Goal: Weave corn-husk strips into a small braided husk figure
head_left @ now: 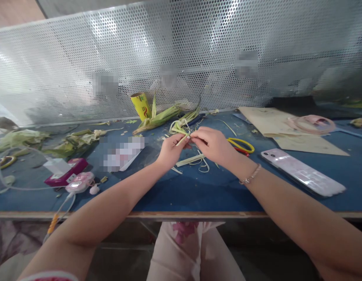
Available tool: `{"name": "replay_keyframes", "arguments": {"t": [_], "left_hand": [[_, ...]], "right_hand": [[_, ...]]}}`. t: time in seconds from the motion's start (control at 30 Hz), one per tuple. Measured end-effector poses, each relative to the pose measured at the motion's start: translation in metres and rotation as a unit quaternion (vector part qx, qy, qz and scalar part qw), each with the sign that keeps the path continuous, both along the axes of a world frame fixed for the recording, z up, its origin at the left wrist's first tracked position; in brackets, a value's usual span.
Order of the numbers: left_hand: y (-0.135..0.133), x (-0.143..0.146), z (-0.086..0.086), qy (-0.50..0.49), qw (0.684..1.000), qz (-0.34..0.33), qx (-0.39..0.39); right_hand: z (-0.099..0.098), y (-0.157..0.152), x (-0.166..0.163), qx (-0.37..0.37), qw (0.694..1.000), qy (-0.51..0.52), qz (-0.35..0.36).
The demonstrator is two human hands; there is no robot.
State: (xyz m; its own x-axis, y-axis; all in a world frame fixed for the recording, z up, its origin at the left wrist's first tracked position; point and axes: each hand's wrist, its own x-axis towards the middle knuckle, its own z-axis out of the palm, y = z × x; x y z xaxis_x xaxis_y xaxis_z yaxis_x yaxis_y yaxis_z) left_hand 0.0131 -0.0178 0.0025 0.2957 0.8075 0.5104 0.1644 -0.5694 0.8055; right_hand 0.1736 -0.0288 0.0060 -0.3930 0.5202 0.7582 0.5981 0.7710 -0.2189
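Over the middle of the blue table, my left hand [172, 150] is closed on a small bundle of looped corn husk strips [178, 127], pale green and whitish. My right hand [209, 141] meets it from the other side, thumb and fingers pinched at the bundle's right edge. The fingers hide part of the bundle where they meet. Below the hands lie a flat husk piece [191, 160] and thin curled shreds. Scissors with yellow and red handles [242, 145] rest just beyond my right wrist. Behind the bundle lies a larger corn husk [160, 119].
A yellow tube [140, 106] stands by the perforated metal screen [181, 50]. On the right are a phone [304, 171], brown cardboard [271, 123] and a pink tape roll [315, 124]. Leftward lie a magenta power strip [66, 173], a pink case [80, 182], cables and husks [78, 144].
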Motion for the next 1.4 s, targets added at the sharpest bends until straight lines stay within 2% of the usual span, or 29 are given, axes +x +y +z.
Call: {"name": "replay_keyframes", "arguments": {"t": [0.23,0.47,0.53,0.63,0.73,0.87,1.03,1.17,1.3,1.4], "left_hand": [[0.004,0.001,-0.006,-0.039,0.999,-0.001,-0.020],[0.007,0.000,-0.007,-0.020,0.999,-0.013,-0.026],[0.008,-0.001,-0.005,-0.008,1.000,-0.023,-0.018],[0.008,-0.002,-0.003,0.021,0.999,-0.048,0.001],[0.009,-0.003,-0.003,0.055,0.995,-0.068,0.051],[0.010,-0.004,-0.005,0.112,0.988,-0.062,0.089],[0.008,-0.006,-0.001,0.151,0.985,-0.037,0.071],[0.008,-0.004,-0.002,0.128,0.990,-0.021,0.059],[0.012,0.000,-0.011,0.020,0.999,0.004,0.040],[0.012,0.002,-0.015,-0.014,0.999,0.009,0.033]], "right_hand": [[0.003,0.001,0.002,-0.062,0.998,-0.025,0.014],[0.006,0.001,0.007,-0.094,0.995,-0.028,0.033],[0.007,0.000,0.010,-0.077,0.997,-0.001,0.022],[0.008,-0.001,0.013,0.000,0.999,0.045,-0.017],[0.007,0.002,0.013,0.060,0.998,0.011,-0.023],[0.003,0.006,0.012,0.048,0.997,-0.056,-0.004],[0.003,0.005,0.011,0.049,0.997,-0.062,0.007],[0.004,0.002,0.007,0.036,0.998,-0.052,0.015],[0.003,0.000,0.003,0.005,0.999,-0.037,0.006],[0.003,-0.001,0.002,-0.020,1.000,-0.019,-0.006]]}}
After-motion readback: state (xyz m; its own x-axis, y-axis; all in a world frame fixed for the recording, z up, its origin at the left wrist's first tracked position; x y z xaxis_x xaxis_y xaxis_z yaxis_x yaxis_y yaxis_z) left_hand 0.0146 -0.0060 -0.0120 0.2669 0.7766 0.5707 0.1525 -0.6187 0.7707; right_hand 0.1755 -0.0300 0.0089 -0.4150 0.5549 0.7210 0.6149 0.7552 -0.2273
